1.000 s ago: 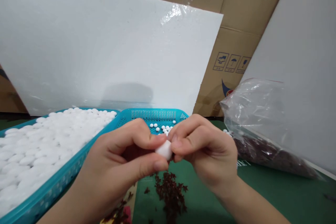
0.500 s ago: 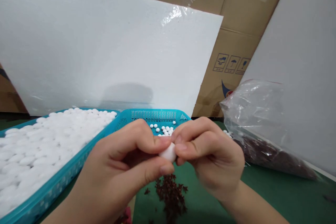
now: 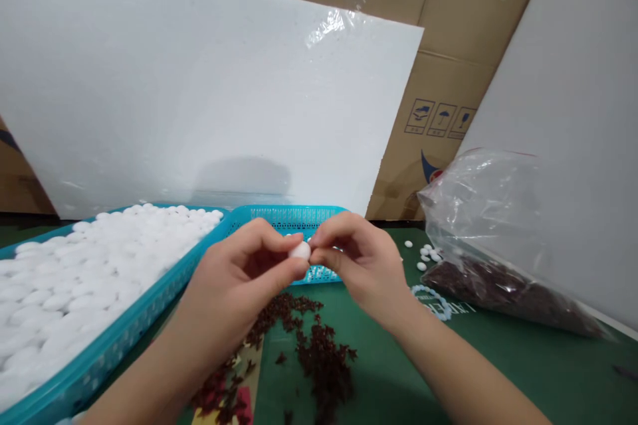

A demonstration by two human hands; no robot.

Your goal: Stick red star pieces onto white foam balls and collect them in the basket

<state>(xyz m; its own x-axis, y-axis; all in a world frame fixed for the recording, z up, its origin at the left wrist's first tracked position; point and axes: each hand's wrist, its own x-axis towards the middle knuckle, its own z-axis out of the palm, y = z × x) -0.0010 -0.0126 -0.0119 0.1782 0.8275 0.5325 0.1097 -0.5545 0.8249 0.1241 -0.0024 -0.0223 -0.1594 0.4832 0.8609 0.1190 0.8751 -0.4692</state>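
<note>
My left hand (image 3: pixel 239 272) pinches a small white ball (image 3: pixel 300 251) between thumb and fingers, in front of the smaller blue basket (image 3: pixel 294 214). My right hand (image 3: pixel 366 262) is closed in a pinch, its fingertips at the right edge of the ball. Whatever those fingertips hold is too small and hidden to make out. Below the hands, dark brown star-shaped pieces (image 3: pixel 326 358) lie heaped on the green table surface (image 3: pixel 399 372). A few white balls inside the smaller basket show partly behind my fingers.
At left stands a large blue basket (image 3: pixel 144 322) full of white balls (image 3: pixel 70 299). A clear plastic bag (image 3: pixel 498 279) of brown pieces lies at right, near several loose white balls (image 3: pixel 429 254) and a pale blue beaded ring (image 3: pixel 438 299). White board (image 3: pixel 209 93) and cardboard (image 3: pixel 463 26) stand behind.
Both hands, with the white ball, have moved away from the camera and slightly left. More brown pieces, loose balls and the beaded ring are now uncovered.
</note>
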